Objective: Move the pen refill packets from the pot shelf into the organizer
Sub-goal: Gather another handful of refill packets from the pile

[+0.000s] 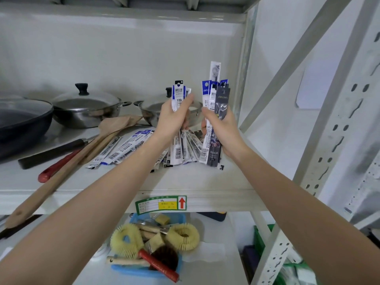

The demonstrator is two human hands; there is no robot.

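Gripping two upright bundles of pen refill packets [213, 112] above the pot shelf [123, 182]: left fingers [186, 102] clenched round one, right fingers [207, 113] round the other. Best squared together before lifting; loose packets [115, 150] left of the fingers need gathering. Organizer not visible.

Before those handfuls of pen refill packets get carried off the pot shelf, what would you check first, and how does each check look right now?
1. Left hand has a firm grip on its bundle of packets: ok.
2. Right hand has a firm grip on its taller bundle: ok.
3. All packets collected: not ok; loose packets lie on the shelf beside the wooden spatula.
4. Bundle bottoms lifted off the shelf: cannot tell.
5. Organizer in sight: not ok; none appears.
6. Steel pot behind the hands undisturbed: ok.
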